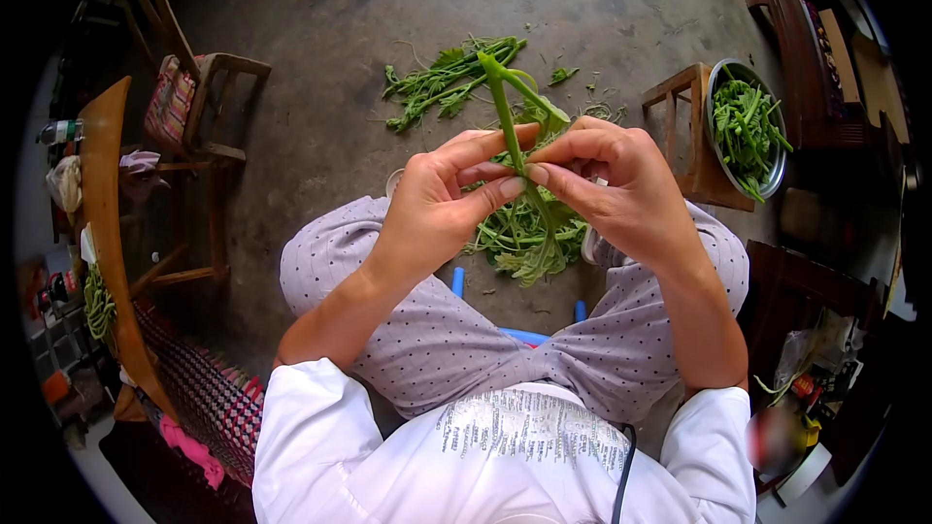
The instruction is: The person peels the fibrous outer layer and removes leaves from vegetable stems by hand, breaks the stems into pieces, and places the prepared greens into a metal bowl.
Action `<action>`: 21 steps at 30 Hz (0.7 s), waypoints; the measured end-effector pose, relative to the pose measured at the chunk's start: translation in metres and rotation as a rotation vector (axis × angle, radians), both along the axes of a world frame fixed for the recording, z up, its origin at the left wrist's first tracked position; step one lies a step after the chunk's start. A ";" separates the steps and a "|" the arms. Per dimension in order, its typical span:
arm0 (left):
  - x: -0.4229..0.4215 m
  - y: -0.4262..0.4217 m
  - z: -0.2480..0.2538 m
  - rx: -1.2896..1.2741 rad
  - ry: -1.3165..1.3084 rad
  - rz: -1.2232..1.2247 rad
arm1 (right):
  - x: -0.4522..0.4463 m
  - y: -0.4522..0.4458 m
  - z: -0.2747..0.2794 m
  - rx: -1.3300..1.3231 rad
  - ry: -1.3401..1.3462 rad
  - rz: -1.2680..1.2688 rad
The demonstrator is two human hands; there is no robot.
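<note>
A green leafy vine stem (505, 109) stands upright between my two hands, its cut end pointing away from me and its leaves hanging below. My left hand (449, 184) pinches the stem between thumb and fingers. Opposite it, my right hand (607, 180) is closed too, thumb and fingertips pressed against the same stem at its middle. Below my hands, a heap of leaves and trimmings (519, 238) lies on the floor between my feet. Farther out lies a bunch of uncut leafy stems (451, 82).
At the right, a metal basin (715, 141) of green stem pieces (746, 131) rests on a wooden stool (694, 97). A wooden chair (180, 68) with a striped cushion and a wooden table (105, 165) stand at the left. Dark wooden furniture (811, 58) lines the right.
</note>
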State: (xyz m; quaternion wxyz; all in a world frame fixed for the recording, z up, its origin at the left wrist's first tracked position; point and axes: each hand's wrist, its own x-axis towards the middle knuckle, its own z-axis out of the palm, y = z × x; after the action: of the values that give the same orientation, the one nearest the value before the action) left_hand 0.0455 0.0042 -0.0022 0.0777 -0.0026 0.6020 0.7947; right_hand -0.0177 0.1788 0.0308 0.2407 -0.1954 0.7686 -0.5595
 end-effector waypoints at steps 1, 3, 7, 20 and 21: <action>0.000 0.000 0.000 0.007 0.003 0.000 | 0.000 0.000 0.000 -0.009 0.006 0.003; 0.000 -0.001 0.000 0.004 0.007 0.001 | 0.000 -0.001 0.002 -0.001 0.008 0.007; 0.000 -0.001 0.000 -0.014 0.015 -0.002 | 0.001 -0.003 0.003 -0.019 -0.023 -0.006; -0.001 0.000 0.004 0.039 -0.021 -0.019 | 0.003 -0.006 0.003 0.080 0.280 -0.071; 0.000 0.000 0.004 0.063 -0.059 -0.024 | 0.002 -0.005 0.003 0.005 0.103 -0.104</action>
State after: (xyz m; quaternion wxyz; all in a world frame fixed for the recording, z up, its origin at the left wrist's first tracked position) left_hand 0.0451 0.0040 0.0022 0.1051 -0.0162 0.5741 0.8119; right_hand -0.0162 0.1742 0.0339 0.1719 -0.1831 0.7904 -0.5587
